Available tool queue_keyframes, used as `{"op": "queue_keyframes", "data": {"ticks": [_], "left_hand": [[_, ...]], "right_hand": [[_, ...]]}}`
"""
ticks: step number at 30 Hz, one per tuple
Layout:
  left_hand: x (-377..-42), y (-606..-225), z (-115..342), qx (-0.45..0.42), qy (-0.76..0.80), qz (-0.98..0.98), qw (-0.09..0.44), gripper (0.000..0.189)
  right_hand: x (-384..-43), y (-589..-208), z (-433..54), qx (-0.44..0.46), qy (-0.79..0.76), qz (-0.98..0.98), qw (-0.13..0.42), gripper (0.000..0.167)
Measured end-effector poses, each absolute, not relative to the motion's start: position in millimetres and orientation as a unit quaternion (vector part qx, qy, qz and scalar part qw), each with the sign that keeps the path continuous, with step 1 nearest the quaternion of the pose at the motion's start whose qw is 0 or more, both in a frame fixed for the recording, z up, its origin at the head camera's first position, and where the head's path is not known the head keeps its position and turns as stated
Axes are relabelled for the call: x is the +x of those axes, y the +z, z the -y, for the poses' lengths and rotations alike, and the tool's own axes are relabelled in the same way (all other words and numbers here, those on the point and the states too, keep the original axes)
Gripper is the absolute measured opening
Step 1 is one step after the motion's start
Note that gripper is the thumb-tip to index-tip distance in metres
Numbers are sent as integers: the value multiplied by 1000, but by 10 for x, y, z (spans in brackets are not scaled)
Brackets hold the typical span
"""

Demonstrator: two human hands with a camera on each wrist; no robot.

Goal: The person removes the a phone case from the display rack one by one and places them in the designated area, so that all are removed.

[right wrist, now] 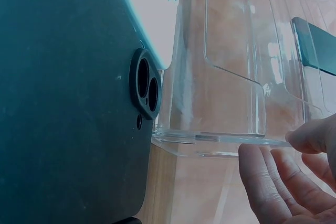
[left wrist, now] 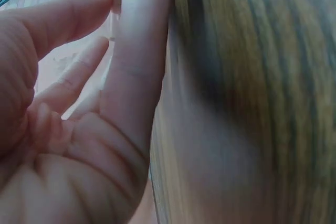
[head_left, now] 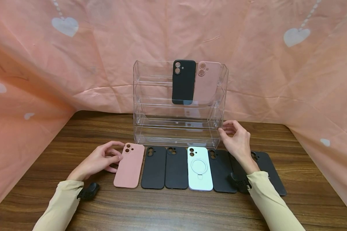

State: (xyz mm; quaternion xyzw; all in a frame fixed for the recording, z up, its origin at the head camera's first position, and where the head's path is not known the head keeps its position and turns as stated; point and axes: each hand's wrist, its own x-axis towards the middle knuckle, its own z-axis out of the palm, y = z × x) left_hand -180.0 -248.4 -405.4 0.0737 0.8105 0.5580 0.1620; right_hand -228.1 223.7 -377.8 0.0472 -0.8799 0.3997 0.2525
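Note:
At the left end of a row of phone cases, my left hand (head_left: 101, 158) holds the left edge of a pink phone case (head_left: 129, 166) between thumb and fingers. In the left wrist view the fingers (left wrist: 139, 40) cover most of that edge. My right hand (head_left: 236, 141) pinches the right side panel of a clear tiered display rack (head_left: 173, 133), thumb at the front edge, fingers on the outer side. Upright on the rack's upper right stand a black phone case (head_left: 183, 83) and a pink phone case (head_left: 207, 81) beside it.
Right of the left-hand case lie several black phone cases (head_left: 154, 168) and a white phone case (head_left: 200, 170) with a ring. The right forearm passes over the black ones (head_left: 267, 170) at the right end. A pink curtain (head_left: 104, 57) hangs behind the wooden table (head_left: 173, 211).

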Motion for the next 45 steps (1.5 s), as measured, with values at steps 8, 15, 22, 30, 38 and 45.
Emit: {"op": "queue_keyframes", "data": {"ticks": [8, 15, 22, 30, 38, 45], "left_hand": [[-1805, -4061, 2416, 66, 547, -820, 153, 54], [-1801, -4038, 2348, 71, 502, -853, 124, 48], [-1794, -4019, 2311, 74, 476, -870, 108, 44], [-1814, -3970, 2314, 86, 442, -887, 105, 39], [-1865, -3854, 2293, 95, 457, -882, 67, 34], [-1898, -3779, 2170, 103, 484, -869, 11, 34]], "right_hand": [[-2280, -3770, -2242, 44, 399, 881, 250, 21], [-2284, -3771, -2239, 47, 402, 880, 248, 22], [-2281, -3764, -2232, 50, 402, 880, 248, 22], [-2285, -3771, -2245, 50, 403, 881, 244, 23], [-2286, -3774, -2249, 49, 402, 881, 245, 23], [-2277, -3778, -2248, 51, 405, 880, 243, 23]]}}
